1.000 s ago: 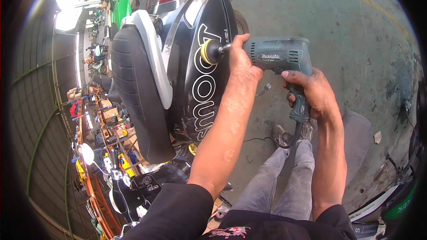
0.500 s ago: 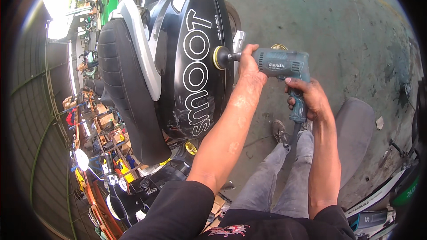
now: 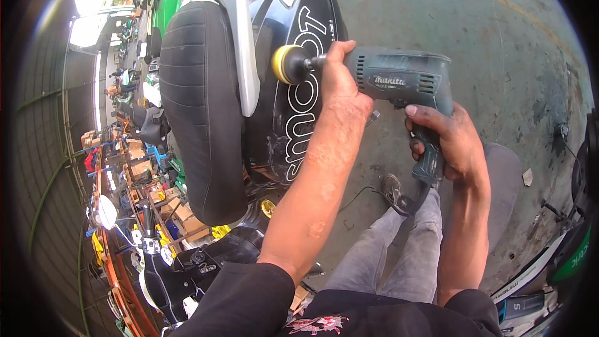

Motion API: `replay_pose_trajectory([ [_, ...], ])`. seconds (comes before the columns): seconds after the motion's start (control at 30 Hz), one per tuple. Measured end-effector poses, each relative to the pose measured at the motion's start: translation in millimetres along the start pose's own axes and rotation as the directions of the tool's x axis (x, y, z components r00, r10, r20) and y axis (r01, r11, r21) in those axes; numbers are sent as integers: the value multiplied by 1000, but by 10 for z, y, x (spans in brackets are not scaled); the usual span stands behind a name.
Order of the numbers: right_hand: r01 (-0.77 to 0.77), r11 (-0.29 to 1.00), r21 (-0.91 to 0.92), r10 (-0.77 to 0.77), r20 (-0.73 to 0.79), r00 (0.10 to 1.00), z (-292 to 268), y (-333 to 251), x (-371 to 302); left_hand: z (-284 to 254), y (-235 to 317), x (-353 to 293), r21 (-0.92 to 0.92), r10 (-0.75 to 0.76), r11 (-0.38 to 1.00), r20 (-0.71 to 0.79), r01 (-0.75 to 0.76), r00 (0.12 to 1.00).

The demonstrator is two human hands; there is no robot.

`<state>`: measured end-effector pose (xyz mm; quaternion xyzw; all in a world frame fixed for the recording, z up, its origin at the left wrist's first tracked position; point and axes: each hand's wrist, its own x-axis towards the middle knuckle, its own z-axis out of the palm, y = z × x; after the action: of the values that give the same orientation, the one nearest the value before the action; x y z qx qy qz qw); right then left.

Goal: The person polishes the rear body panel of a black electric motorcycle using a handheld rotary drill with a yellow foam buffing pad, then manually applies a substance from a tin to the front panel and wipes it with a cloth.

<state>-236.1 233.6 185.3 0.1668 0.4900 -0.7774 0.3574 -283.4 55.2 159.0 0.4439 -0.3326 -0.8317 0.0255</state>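
Observation:
With both hands I hold a teal power drill (image 3: 399, 78) level, its nose pointing left. My left hand (image 3: 342, 90) is closed around its front end by the chuck. My right hand (image 3: 458, 140) wraps the pistol grip; whether a finger presses the trigger I cannot make out. A round yellow polishing pad (image 3: 282, 64) on a black backing disc is fitted to the drill. It overlaps the glossy black side panel (image 3: 262, 134) of a scooter, which bears white outlined lettering; it looks raised off the panel, though contact is hard to judge. Scuffs show low on the panel.
The scooter's ribbed black seat (image 3: 203, 112) and silver grab rail (image 3: 249, 87) lie left of the pad. A power cord (image 3: 424, 203) hangs from the drill past my legs. Handlebar with mirror (image 3: 107, 212) stands lower left; a grey seat-shaped piece (image 3: 505, 187) lies right.
The drill and pad have shifted left and up in view, looking larger and nearer, from the panel's right edge toward the grab rail. The scooter appears further right. Both hands keep their hold.

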Motion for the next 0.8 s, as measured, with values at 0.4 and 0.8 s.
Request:
replay_pose_trajectory([
  [0.4,-177,984,33,179,-99,979,-559,998,246,-795,-934,448,-36,-154,988,-179,150,972],
  [0.8,-120,987,104,125,-48,991,-162,1201,-389,-1004,-572,-379,72,38,997,-112,-30,993],
])
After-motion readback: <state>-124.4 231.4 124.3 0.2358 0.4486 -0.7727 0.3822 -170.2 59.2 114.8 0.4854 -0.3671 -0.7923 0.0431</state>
